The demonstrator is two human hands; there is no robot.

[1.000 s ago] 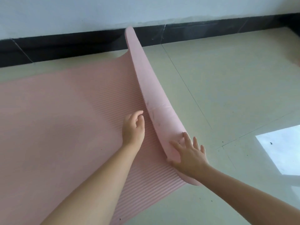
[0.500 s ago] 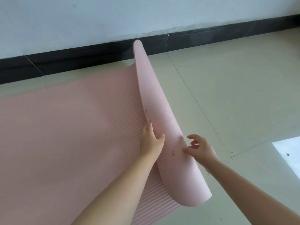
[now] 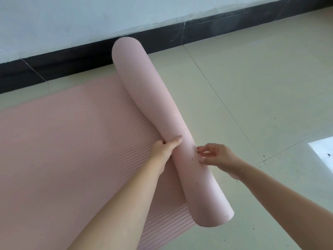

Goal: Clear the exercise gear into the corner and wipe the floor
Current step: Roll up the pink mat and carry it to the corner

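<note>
1. Your left hand (image 3: 166, 147) grips the rolled edge of the pink exercise mat (image 3: 54, 150): the thumb lies over the top of the roll (image 3: 158, 109) and the fingers tuck beneath it on the ribbed side.
2. Your right hand (image 3: 216, 156) sits just beside the roll's outer face, fingers loosely curled, their tips at or barely touching the foam. It holds nothing that I can see.
3. The roll runs from near your knees up towards the black skirting (image 3: 90, 58) at the wall, and is only a turn or so thick. Most of the mat lies flat on the tiled floor (image 3: 252, 87) to your left.
4. Judge the mat as light, soft foam: it should bend easily and spring back open if you let go. The smooth outer face may slide under dry fingers; the ribbed face looks grippier.
5. Take hold with both hands spread apart along the roll, palms on top, so the far end does not lag and the roll does not cone.
6. Dark specks lie on the tiles to your right, work for the wipe later.
</note>
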